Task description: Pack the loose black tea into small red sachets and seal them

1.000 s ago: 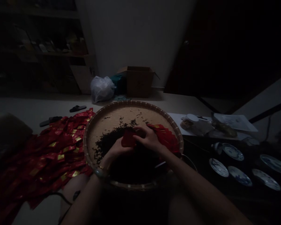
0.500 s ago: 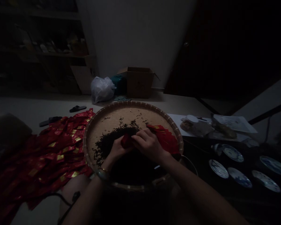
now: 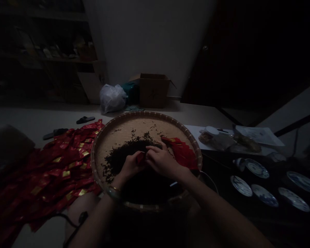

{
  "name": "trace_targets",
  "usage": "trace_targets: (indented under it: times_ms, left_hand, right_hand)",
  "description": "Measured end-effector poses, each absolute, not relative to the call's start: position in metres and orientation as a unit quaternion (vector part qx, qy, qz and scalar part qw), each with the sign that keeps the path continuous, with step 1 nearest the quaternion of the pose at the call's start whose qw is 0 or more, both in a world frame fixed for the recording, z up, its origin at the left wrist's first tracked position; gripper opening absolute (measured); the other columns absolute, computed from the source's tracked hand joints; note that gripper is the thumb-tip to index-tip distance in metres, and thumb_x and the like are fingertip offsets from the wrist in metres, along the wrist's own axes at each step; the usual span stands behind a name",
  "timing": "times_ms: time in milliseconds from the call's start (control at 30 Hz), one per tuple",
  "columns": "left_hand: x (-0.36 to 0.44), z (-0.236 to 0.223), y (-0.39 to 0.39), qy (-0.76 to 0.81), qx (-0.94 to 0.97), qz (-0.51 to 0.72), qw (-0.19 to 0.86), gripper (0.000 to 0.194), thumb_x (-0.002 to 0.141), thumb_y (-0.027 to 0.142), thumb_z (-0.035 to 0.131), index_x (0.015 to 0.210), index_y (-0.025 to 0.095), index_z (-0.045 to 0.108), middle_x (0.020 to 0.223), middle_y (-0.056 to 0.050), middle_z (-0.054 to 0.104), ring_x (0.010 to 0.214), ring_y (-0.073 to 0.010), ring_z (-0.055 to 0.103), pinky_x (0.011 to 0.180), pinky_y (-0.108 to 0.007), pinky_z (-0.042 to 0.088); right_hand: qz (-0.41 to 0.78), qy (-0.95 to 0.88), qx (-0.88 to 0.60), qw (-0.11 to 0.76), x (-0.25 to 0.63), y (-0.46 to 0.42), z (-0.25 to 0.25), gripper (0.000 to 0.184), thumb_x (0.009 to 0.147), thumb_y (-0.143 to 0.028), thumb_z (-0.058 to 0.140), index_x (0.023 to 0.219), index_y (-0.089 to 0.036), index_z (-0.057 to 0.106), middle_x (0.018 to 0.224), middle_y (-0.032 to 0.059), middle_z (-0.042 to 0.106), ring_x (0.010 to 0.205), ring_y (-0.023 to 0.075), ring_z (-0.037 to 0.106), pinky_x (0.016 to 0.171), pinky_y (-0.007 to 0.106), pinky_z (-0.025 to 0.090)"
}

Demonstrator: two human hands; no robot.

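Observation:
A small red packet is gripped in my left hand, just above the round bamboo tray. My right hand meets the packet from the right, its fingers curled and its fingertips hidden at the packet's edge. Whatever lies between those fingertips I cannot make out. Beneath and beyond both hands spreads a heap of dark dried leaves, like loose tea. Flat red packets lie fanned out on the tray's right side. The tray's near part is in deep shadow.
A large pile of red packets covers the floor at left, near dark slippers. Behind the tray stand a white plastic bag and an open cardboard box. Blue-and-white plates and bagged items lie at right.
The fingers of my right hand have shifted and lifted slightly at the red packet. My left hand still holds the packet in nearly the same place.

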State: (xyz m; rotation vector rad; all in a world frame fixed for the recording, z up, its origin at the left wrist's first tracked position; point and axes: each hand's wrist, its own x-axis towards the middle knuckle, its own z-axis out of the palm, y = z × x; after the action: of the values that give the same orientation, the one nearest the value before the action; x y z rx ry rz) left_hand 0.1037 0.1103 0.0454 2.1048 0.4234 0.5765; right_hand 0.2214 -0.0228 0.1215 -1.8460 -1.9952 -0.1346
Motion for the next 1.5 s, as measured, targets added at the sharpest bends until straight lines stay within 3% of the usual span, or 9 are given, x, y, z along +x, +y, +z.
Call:
trace_targets:
  times_ms: [200, 333, 500, 633, 767, 867, 1033, 1200, 1500]
  left_hand:
    - [0.104, 0.046, 0.111, 0.193, 0.845, 0.254, 0.428, 0.021, 0.064, 0.034, 0.068, 0.075, 0.017, 0.063, 0.059, 0.004, 0.058, 0.054, -0.01, 0.045, 0.055, -0.02, 0.037]
    - [0.104, 0.047, 0.107, 0.178, 0.857, 0.236, 0.423, 0.026, 0.063, 0.032, 0.07, 0.083, 0.018, 0.064, 0.063, 0.004, 0.059, 0.056, -0.0101, 0.048, 0.057, -0.02, 0.038]
    - [0.105, 0.041, 0.107, 0.144, 0.878, 0.196, 0.412, 0.035, 0.063, 0.026, 0.07, 0.096, 0.018, 0.062, 0.072, 0.002, 0.065, 0.061, -0.0121, 0.055, 0.059, -0.02, 0.041]
    - [0.106, 0.04, 0.108, 0.139, 0.87, 0.197, 0.43, 0.056, 0.064, 0.029, 0.072, 0.116, 0.019, 0.054, 0.093, -0.002, 0.068, 0.078, -0.0178, 0.063, 0.071, -0.025, 0.048]
    - [0.104, 0.047, 0.106, 0.094, 0.889, 0.225, 0.388, 0.087, 0.066, 0.019, 0.071, 0.141, 0.024, 0.028, 0.13, -0.01, 0.055, 0.112, -0.0229, 0.057, 0.093, -0.034, 0.046]
    - [0.098, 0.056, 0.104, 0.057, 0.937, 0.218, 0.266, 0.071, 0.07, 0.011, 0.065, 0.134, 0.027, 0.041, 0.138, -0.009, 0.048, 0.114, -0.0234, 0.057, 0.093, -0.034, 0.047]
    - [0.084, 0.064, 0.1, 0.076, 0.971, 0.199, 0.109, 0.037, 0.08, 0.017, 0.059, 0.116, 0.024, 0.056, 0.128, -0.01, 0.058, 0.081, -0.0188, 0.067, 0.072, -0.029, 0.052]
    - [0.068, 0.055, 0.1, 0.058, 0.968, 0.207, 0.126, 0.03, 0.085, 0.015, 0.051, 0.114, 0.022, 0.053, 0.135, -0.014, 0.052, 0.083, -0.0187, 0.069, 0.065, -0.026, 0.053]
    - [0.06, 0.04, 0.102, 0.031, 0.948, 0.227, 0.22, 0.032, 0.087, 0.015, 0.048, 0.118, 0.023, 0.049, 0.138, -0.013, 0.049, 0.108, -0.02, 0.063, 0.082, -0.029, 0.055]
  right_hand:
    - [-0.038, -0.709, -0.692, 0.132, 0.212, -0.036, 0.145, 0.025, 0.084, -0.039, 0.062, 0.101, -0.02, 0.064, 0.107, 0.011, 0.064, 0.116, 0.0292, 0.049, 0.102, 0.05, 0.023]
    - [0.047, -0.685, -0.725, 0.059, 0.215, -0.031, 0.148, 0.02, 0.084, -0.027, 0.063, 0.102, -0.019, 0.063, 0.097, 0.0086, 0.064, 0.095, 0.0237, 0.058, 0.094, 0.045, 0.029]
    - [0.113, -0.665, -0.737, 0.041, 0.22, -0.02, 0.14, 0.012, 0.086, -0.015, 0.056, 0.092, -0.018, 0.065, 0.095, 0.0066, 0.067, 0.091, 0.0199, 0.06, 0.091, 0.039, 0.03]
    - [0.119, -0.662, -0.739, 0.035, 0.219, -0.018, 0.137, 0.015, 0.088, -0.017, 0.052, 0.095, -0.019, 0.065, 0.097, 0.0066, 0.068, 0.088, 0.0198, 0.061, 0.082, 0.035, 0.033]
    - [0.114, -0.668, -0.736, 0.009, 0.22, -0.014, 0.135, 0.012, 0.085, -0.02, 0.057, 0.091, -0.019, 0.067, 0.101, 0.008, 0.069, 0.093, 0.0218, 0.061, 0.086, 0.036, 0.033]
    - [0.12, -0.664, -0.738, -0.014, 0.218, -0.012, 0.134, 0.015, 0.084, -0.017, 0.055, 0.089, -0.018, 0.069, 0.101, 0.0093, 0.069, 0.097, 0.0229, 0.061, 0.089, 0.037, 0.032]
    - [0.113, -0.669, -0.734, -0.04, 0.214, -0.013, 0.139, 0.019, 0.084, -0.015, 0.052, 0.087, -0.015, 0.071, 0.093, 0.0119, 0.07, 0.091, 0.0235, 0.063, 0.09, 0.039, 0.032]
    - [0.13, -0.7, -0.702, 0.02, 0.216, -0.021, 0.145, 0.017, 0.079, -0.012, 0.058, 0.084, -0.022, 0.071, 0.084, 0.0044, 0.072, 0.091, 0.0215, 0.062, 0.099, 0.044, 0.025]
    - [0.167, -0.674, -0.695, 0.187, 0.224, -0.03, 0.151, 0.008, 0.082, -0.022, 0.064, 0.078, -0.02, 0.071, 0.082, 0.0017, 0.071, 0.084, 0.017, 0.062, 0.101, 0.044, 0.024]
